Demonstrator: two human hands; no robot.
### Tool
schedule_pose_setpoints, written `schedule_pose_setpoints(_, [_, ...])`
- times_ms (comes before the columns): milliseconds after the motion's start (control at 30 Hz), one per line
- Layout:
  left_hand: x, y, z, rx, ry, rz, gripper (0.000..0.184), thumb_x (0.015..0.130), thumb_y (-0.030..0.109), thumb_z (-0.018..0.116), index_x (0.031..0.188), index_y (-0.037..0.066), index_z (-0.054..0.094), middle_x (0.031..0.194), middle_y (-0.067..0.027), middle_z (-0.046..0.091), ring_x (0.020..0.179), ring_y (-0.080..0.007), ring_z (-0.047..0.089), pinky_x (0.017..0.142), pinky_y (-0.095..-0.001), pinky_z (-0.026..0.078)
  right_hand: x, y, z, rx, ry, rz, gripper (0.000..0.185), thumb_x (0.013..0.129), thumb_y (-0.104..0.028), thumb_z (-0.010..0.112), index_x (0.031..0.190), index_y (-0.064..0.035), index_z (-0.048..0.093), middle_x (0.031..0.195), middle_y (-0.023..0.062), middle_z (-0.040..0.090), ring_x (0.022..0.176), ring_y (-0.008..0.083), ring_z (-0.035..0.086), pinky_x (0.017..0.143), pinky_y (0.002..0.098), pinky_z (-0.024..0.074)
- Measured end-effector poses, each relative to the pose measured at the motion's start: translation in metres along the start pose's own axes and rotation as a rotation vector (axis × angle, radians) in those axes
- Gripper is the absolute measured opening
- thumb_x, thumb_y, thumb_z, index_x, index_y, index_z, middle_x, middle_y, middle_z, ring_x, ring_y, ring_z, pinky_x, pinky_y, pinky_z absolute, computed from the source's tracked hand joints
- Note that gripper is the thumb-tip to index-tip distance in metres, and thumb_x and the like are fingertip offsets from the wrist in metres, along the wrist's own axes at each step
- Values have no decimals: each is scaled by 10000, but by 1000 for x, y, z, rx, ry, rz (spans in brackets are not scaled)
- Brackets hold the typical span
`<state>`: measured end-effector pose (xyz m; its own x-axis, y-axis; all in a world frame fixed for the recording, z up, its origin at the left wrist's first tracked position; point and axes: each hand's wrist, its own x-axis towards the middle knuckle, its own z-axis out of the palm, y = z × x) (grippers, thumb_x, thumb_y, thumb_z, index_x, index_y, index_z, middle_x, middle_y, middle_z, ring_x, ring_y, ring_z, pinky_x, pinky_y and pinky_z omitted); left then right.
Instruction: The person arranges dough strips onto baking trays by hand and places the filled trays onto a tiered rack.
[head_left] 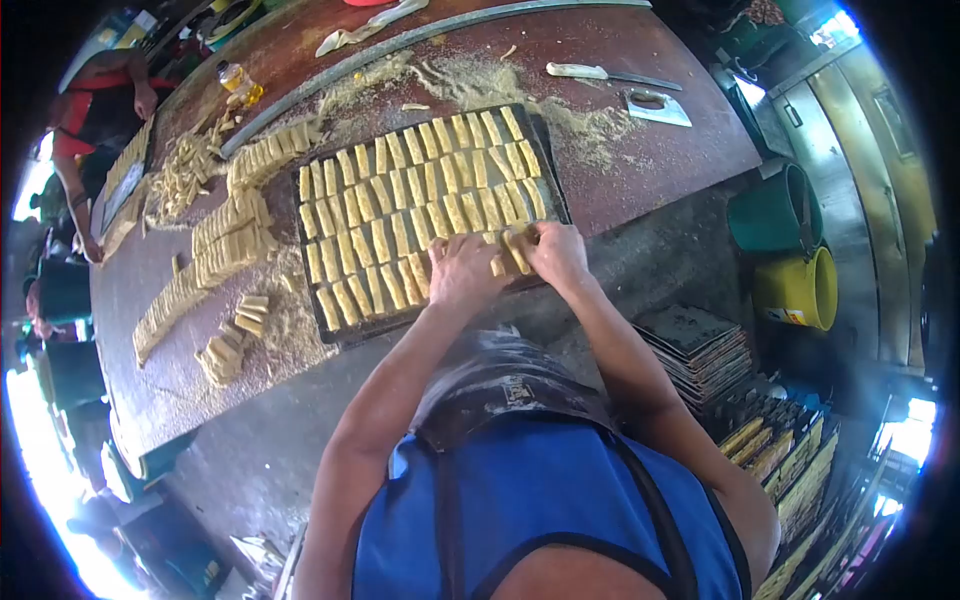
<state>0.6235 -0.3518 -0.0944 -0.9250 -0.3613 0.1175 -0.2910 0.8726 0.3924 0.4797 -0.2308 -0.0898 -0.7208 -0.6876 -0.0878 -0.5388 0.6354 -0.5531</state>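
Observation:
A dark baking tray holds several rows of pale yellow dough sticks, laid side by side. Over the near row, toward the tray's right corner, both hands work close together. My left hand is closed, fingers curled down around dough sticks; its palm hides most of what it holds. My right hand pinches the upper end of a dough stick in that same row. Another stick lies in the small gap between the hands.
Stacked cut dough sticks and flour cover the table's left part. A knife and a scraper lie at the back right. Stacked trays, a green bucket and a yellow bucket stand right. A co-worker is at the far left.

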Motion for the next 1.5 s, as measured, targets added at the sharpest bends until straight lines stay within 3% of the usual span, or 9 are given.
schedule_pose_setpoints(233, [17, 31, 17, 65, 25, 56, 544, 706, 452, 817, 1134, 151, 671, 1131, -58, 627, 1182, -256, 539, 1065, -512, 292, 2, 20, -4, -182, 45, -36, 239, 862, -292, 674, 882, -59, 725, 990, 210, 703, 910, 409, 686, 797, 494, 551])
schedule_pose_setpoints(500, [13, 17, 3, 93, -28, 55, 584, 733, 436, 790, 1206, 134, 630, 1163, -73, 621, 1166, -265, 554, 1060, -503, 312, 14, 32, 8, 62, 23, -189, 192, 839, -219, 690, 891, -36, 712, 839, 237, 684, 828, 407, 674, 762, 487, 543])
schedule_pose_setpoints(567, [3, 8, -20, -56, 148, 71, 583, 744, 416, 786, 1236, 146, 628, 1198, -73, 620, 1161, -262, 558, 1052, -499, 321, 10, 9, -12, 31, 116, -184, 138, 844, -192, 680, 869, -62, 719, 823, 200, 696, 778, 404, 678, 700, 478, 539])
schedule_pose_setpoints(700, [-47, -53, -73, -61, 335, -159, 469, 784, 362, 764, 1186, 147, 657, 1155, -67, 639, 1133, -272, 565, 1028, -492, 333, 27, -37, -18, 377, 104, -188, 136, 889, -131, 701, 979, -30, 715, 714, 100, 691, 624, 202, 676, 610, 318, 524])
schedule_pose_setpoints(900, [-148, -221, -137, -100, 484, -648, 361, 855, 263, 753, 1184, 130, 689, 1194, -89, 681, 1137, -260, 602, 1026, -447, 408, 47, -135, 59, 299, 119, -467, 180, 920, -101, 657, 1079, -23, 689, 819, 103, 716, 586, 127, 636, 537, 314, 516])
schedule_pose_setpoints(1100, [-200, -307, -195, -102, 233, -941, 361, 835, 226, 747, 1180, 137, 687, 1182, -111, 673, 1122, -298, 607, 996, -425, 430, 48, -311, 179, 259, -586, -477, 150, 941, -144, 632, 1002, -25, 700, 718, 69, 681, 488, 99, 555, 422, 268, 476])
schedule_pose_setpoints(1267, [-216, -334, -184, -20, 140, -828, 333, 828, 244, 734, 1145, 146, 705, 1131, -104, 675, 1119, -314, 594, 992, -459, 407, 33, -400, 253, -279, -653, -574, 190, 912, -176, 654, 997, -10, 619, 1075, 171, 603, 1027, 228, 589, 787, 334, 565])
schedule_pose_setpoints(1433, [-212, -335, -188, -86, 318, -801, 241, 850, 231, 722, 1076, 149, 723, 994, -71, 694, 1020, -310, 624, 936, -440, 415, 27, -394, 266, -175, -552, -658, 352, 860, -153, 709, 1141, 14, 580, 1108, 176, 619, 1064, 291, 606, 922, 424, 542])
schedule_pose_setpoints(1500, [-195, -328, -196, -135, 315, -790, 191, 870, 228, 711, 1046, 154, 730, 979, -55, 709, 994, -282, 645, 917, -411, 419, 34, -402, 266, -252, -853, -499, 384, 825, -234, 747, 1118, -43, 587, 1107, 164, 630, 1068, 307, 627, 962, 441, 511])
